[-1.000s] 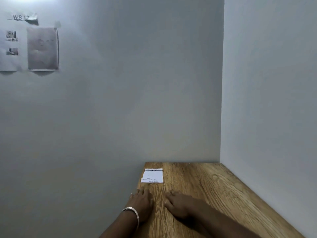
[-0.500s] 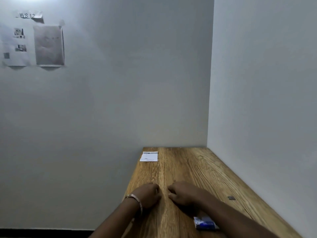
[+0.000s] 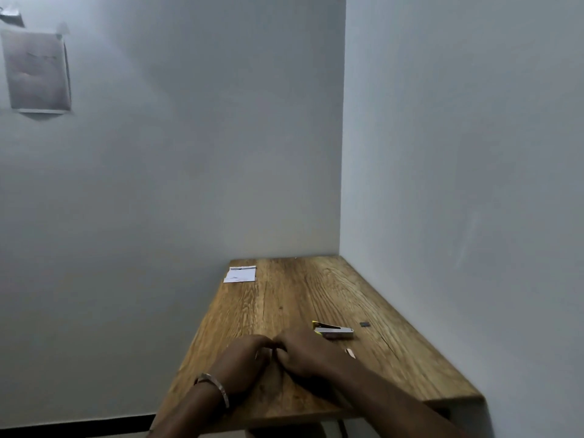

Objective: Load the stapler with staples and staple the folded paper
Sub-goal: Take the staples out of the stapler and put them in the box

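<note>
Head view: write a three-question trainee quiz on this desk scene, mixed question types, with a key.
1. True or false: the stapler lies on the wooden table, just beyond the right hand.
2. Multiple choice: where is the folded paper? A) under the left hand B) at the far left corner of the table C) on the floor
3. Fill in: the left wrist wears a metal ____.

Key: 1 true; 2 B; 3 bracelet.
</note>
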